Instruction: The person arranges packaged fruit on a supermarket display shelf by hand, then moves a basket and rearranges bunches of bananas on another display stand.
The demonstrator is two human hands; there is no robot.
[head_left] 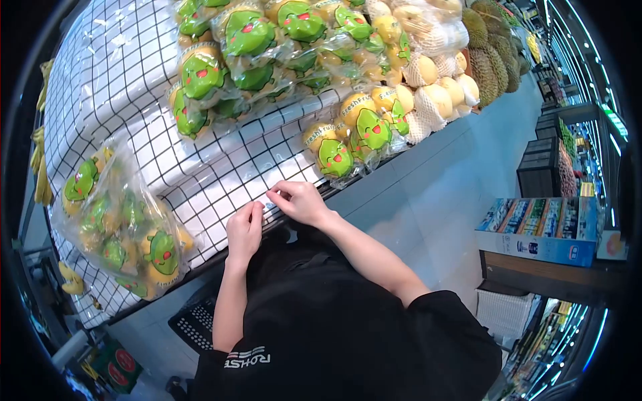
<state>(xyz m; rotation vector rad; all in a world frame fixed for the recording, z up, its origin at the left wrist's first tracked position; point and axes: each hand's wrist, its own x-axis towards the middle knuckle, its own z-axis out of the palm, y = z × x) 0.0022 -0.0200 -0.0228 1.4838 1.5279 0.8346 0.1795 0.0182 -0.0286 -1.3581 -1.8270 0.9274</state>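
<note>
Surface (214, 200) with dark grid on white, both hands at its front edge. On my feed the left hand (245, 230) has fingers bent, thumb and fingertips close together; the right hand (299, 202) curls likewise, just beside it. Small bluish scrap (269, 206) sits between them; I can't tell whether either hand grips it. Bulging clear bag of yellow fruit (120, 227) lies left, apart from the hands. Bagged fruit with green cartoon prints (371, 130) sits to the right, netted fruit (435, 100) beyond, then durians (491, 57).
</note>
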